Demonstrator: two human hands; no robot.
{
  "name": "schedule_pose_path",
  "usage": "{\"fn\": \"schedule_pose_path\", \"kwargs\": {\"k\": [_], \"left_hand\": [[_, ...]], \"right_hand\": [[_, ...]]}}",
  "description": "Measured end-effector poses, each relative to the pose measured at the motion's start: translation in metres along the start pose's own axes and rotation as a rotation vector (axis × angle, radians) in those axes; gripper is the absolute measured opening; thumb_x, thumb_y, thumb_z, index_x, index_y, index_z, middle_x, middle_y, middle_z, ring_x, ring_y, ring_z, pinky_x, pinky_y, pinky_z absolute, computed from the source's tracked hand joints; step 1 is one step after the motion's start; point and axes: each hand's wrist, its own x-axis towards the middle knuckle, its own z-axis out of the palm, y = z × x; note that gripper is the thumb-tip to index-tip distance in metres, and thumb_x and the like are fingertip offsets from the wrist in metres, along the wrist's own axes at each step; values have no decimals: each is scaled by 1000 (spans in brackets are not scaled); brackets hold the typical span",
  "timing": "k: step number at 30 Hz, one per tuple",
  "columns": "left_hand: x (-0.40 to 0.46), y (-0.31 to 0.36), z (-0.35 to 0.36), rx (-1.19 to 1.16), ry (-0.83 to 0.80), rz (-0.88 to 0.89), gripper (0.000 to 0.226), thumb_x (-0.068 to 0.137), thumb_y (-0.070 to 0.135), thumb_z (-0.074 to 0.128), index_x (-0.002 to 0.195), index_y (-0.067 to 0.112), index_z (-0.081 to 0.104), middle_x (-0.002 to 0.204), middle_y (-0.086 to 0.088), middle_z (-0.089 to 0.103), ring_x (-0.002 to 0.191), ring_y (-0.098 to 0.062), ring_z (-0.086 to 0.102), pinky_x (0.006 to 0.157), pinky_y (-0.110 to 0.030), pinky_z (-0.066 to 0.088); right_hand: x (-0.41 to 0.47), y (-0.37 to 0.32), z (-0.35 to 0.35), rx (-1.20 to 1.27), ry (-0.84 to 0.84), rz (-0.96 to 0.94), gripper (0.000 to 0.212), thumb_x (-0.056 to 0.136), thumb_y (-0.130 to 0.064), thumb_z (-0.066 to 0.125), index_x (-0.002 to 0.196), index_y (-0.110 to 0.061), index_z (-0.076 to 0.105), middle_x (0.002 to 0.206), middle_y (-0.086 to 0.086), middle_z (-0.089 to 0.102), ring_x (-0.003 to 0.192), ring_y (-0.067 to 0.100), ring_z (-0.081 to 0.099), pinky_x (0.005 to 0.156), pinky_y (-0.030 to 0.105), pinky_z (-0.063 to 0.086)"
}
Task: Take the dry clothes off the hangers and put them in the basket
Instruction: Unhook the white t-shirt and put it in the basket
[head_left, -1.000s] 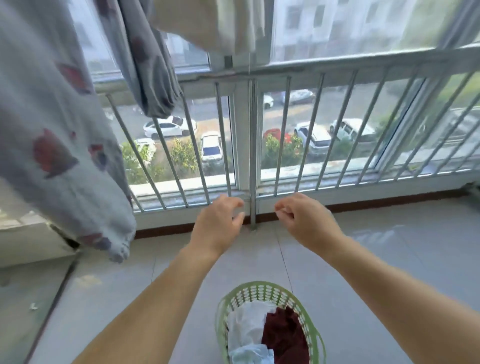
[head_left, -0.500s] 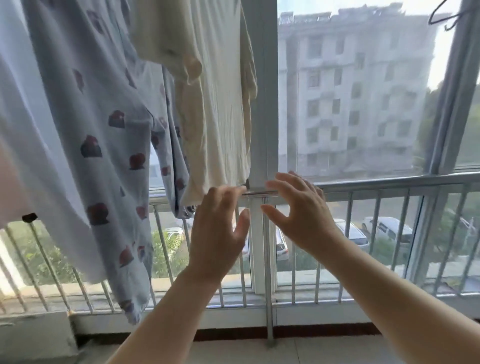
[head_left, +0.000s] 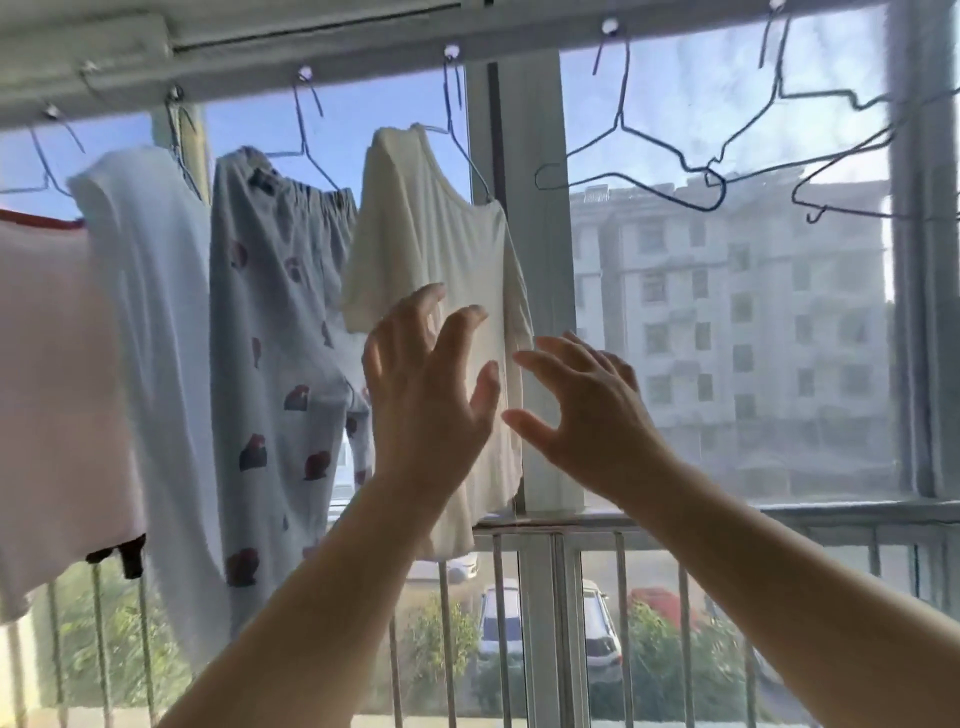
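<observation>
Both our hands are raised with spread fingers, holding nothing: left hand (head_left: 426, 395) before the cream shirt (head_left: 441, 249), right hand (head_left: 587, 415) at its four o'clock.

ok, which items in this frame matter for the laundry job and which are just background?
Job:
- cream T-shirt on a wire hanger, nearest both hands
- pale blue trousers with dark red prints
- white top
- pink garment with red trim
- left hand, right hand, both open, holding nothing

Background:
- empty blue wire hangers
- metal window railing
- parked cars outside
</observation>
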Motion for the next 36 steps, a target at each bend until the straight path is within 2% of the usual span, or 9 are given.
{"fn": "schedule_pose_path", "kwargs": {"k": [5,10,18,21,24,27,31,33,36], "left_hand": [[61,-10,-5,40,117,-34,42,75,20,69,115,14,58,133,-20,44,125,-37,41,101,-58,34],[119,-22,-15,-100,97,-160,58,81,23,63,135,20,39,143,-11,27,134,-29,27,109,-52,24],[186,-31,-23,-893,-28,-497,57,96,51,27,147,26,21,149,0,35,133,-19,38,107,-34,25],[193,-37,-23,-1199,-39,-568,58,94,60,18,141,30,32,115,-2,66,94,-16,66,88,-31,45],[200,-46,-20,-1320,-48,-513,61,95,57,14,140,22,36,72,-2,71,63,-9,69,65,-19,44],[207,-52,-13,-1278,-69,-437,55,100,45,15,137,12,39,68,-6,68,64,-13,67,70,-26,37],[215,-55,5,-1044,-103,-380,35,101,25,22,107,9,53,91,-15,64,84,-26,62,75,-32,41],[220,-59,18,-901,-122,-310,32,99,17,27,115,11,55,117,-13,59,106,-26,57,91,-32,43],[224,-59,33,-717,-164,-126,46,95,0,32,132,21,47,141,-1,44,122,-18,47,94,-26,40]], "right_hand": [[44,-8,-18,-58,34,-27,56,88,-50,52,139,-31,37,150,-7,33,141,14,23,114,38,15],[92,-25,-36,-75,134,-53,54,90,-45,52,139,-28,38,145,-6,41,134,14,35,112,39,23],[180,-67,-85,84,304,57,41,100,-34,34,134,-17,47,136,5,52,125,21,46,96,26,34],[199,-88,-105,159,305,89,49,99,-41,34,125,-5,55,119,11,62,110,23,55,79,23,35],[208,-102,-119,174,196,162,53,90,-46,54,118,-2,60,96,9,65,90,23,62,80,31,48],[215,-106,-123,-34,59,209,50,83,-34,68,121,-3,58,115,14,65,92,21,62,91,39,52],[221,-98,-118,-313,17,271,43,85,-16,67,123,-1,55,112,14,64,91,24,66,77,33,57],[221,-89,-117,-416,65,252,34,87,-11,62,120,-2,58,111,14,64,91,25,64,68,29,53],[221,-74,-117,-575,168,202,24,93,-13,51,111,-6,65,109,10,65,100,28,61,82,29,50]]}}
